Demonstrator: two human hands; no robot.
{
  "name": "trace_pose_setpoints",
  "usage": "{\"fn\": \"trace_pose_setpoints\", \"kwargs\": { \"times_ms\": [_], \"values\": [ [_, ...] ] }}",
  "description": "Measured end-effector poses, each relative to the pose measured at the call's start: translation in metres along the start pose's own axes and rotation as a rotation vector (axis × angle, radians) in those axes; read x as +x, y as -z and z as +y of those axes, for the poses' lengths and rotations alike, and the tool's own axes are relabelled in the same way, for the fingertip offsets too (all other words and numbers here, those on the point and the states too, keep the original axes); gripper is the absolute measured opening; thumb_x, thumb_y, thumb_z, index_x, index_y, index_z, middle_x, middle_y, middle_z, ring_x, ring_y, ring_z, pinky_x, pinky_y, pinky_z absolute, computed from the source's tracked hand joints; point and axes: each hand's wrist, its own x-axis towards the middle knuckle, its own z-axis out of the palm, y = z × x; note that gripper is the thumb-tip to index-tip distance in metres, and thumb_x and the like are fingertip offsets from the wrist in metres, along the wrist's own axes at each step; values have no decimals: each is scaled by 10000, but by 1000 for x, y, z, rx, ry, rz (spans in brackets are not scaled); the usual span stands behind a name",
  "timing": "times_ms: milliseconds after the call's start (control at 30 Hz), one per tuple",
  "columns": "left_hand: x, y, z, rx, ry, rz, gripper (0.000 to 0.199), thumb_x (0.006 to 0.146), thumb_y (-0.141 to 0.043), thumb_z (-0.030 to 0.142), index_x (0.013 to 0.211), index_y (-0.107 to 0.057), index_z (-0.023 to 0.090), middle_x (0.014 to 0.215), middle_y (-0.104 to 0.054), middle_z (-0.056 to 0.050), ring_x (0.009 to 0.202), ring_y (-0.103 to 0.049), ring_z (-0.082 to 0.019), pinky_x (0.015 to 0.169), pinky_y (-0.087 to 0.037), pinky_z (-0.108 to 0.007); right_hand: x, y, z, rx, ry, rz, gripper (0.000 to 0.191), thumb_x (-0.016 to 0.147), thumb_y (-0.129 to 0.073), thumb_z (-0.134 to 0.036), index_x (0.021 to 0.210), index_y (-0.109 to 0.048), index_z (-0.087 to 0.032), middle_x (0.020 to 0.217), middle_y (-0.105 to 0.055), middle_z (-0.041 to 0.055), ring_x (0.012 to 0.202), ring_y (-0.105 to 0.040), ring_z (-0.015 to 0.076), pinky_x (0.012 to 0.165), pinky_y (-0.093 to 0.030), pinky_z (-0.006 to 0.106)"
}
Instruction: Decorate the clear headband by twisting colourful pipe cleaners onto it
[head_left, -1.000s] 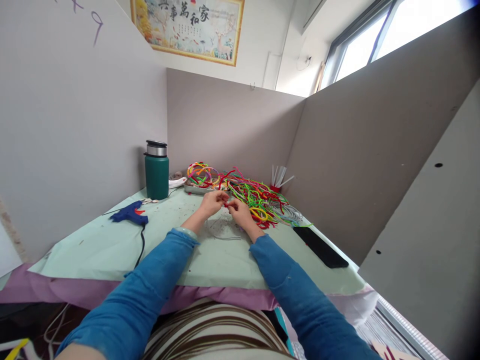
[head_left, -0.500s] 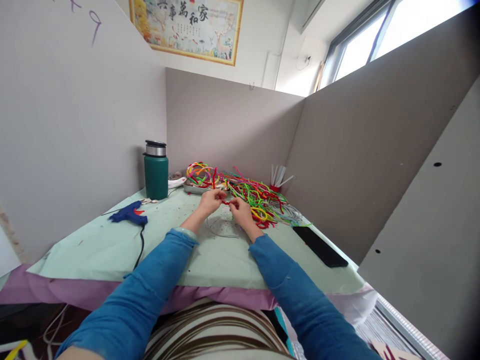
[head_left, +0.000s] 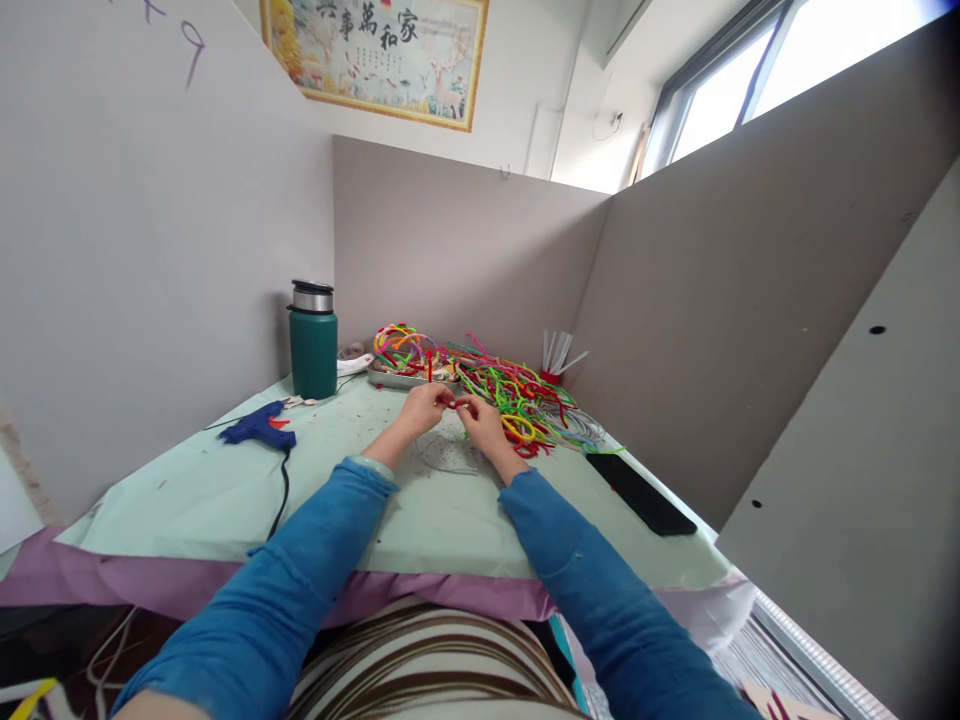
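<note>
Between my two hands, above the middle of the table, is a red pipe cleaner [head_left: 452,405]. My left hand [head_left: 426,405] pinches it from the left, and a red end rises above those fingers. From the other side my right hand [head_left: 480,418] pinches the same piece, its fingertips close to the left ones. The fingers hide much of its shape. Just beyond my right hand lies a tangled pile of coloured pipe cleaners [head_left: 517,395]. A thin grey strand [head_left: 450,470] curves on the table below my hands.
A metal tray [head_left: 390,380] with colourful twisted pieces stands at the back. To the left are a green bottle [head_left: 313,350] and a blue glue gun [head_left: 260,427] with its cord. A black phone [head_left: 641,493] lies at right, near white sticks [head_left: 556,352] in a red holder.
My fingertips have drawn closer together on the red pipe cleaner. Its upright end shows lower above my left hand than before. Things on the table stay where they were.
</note>
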Motion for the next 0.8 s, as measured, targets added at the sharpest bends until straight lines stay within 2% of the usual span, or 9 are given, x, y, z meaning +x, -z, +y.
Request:
{"fn": "trace_pose_setpoints", "kwargs": {
  "times_ms": [100,233,433,800],
  "values": [
    [0,0,0,3,-18,-11,205,759,-548,84,862,-712,154,882,-725,-57,814,-638,-171,772,-479,-266,0,0,0,-2,25,-28,242,815,-479,-320,915,-661,-196,740,-645,10,632,-534,152,615,-385,261],
    [1,-1,-1,1,-12,-5,195,766,-555,99,861,-715,160,880,-727,-52,815,-640,-170,769,-477,-261,1,-2,2,-26,6,1,210,807,-483,-301,873,-649,-190,684,-613,1,601,-515,147,596,-367,257],
    [1,-3,-3,-21,-10,14,192,772,-543,100,854,-711,146,874,-726,-59,811,-639,-169,759,-476,-258,0,-3,3,-41,1,16,165,799,-489,-272,837,-629,-192,702,-621,3,611,-518,147,599,-366,258],
    [2,-2,-5,-35,-43,66,200,756,-529,75,837,-699,143,851,-722,-58,802,-639,-170,756,-470,-263,0,-7,7,-19,-4,-41,137,792,-489,-245,853,-598,-192,744,-629,15,683,-551,167,644,-395,275]
  ]
}}
